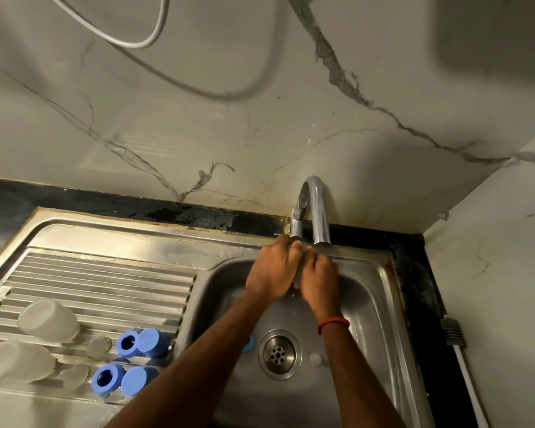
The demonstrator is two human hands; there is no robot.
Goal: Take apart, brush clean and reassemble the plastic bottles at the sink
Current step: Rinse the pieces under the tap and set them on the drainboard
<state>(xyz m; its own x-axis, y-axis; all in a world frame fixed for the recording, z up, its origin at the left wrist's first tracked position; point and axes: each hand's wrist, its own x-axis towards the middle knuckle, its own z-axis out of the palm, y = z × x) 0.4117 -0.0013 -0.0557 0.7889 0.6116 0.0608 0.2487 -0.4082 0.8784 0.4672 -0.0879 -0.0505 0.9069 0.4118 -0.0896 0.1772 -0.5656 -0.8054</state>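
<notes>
Both hands meet just beyond the drain [279,353], under the spout of the chrome tap [318,208]. Left hand [272,270] and right hand [320,279] are pressed side to side with fingers curled inward. A pale glint shows low between them, possibly a small clear part, but I cannot tell whether either hand grips anything or they only rub together. Red thread [334,322] on right wrist. Bottles lie dismantled left of the drain on the ribbed steel drainboard [105,279]: two frosted, rounded bottle bodies [48,319] on their sides, two blue rings [129,341], two blue caps [152,342] and two clear discs [99,346]. Close left of the drain, a blue piece [247,344] shows, half hidden by the forearm; close right, a small clear piece [315,359] on the floor of the sink [368,304]. Judgement: all light, thin plastic. The bodies are likely to flex if squeezed and slip when wet, so take them round the middle. The rings and caps are stiffer; pinch them by the rim. The discs lie flat and need lifting by an edge.
</notes>
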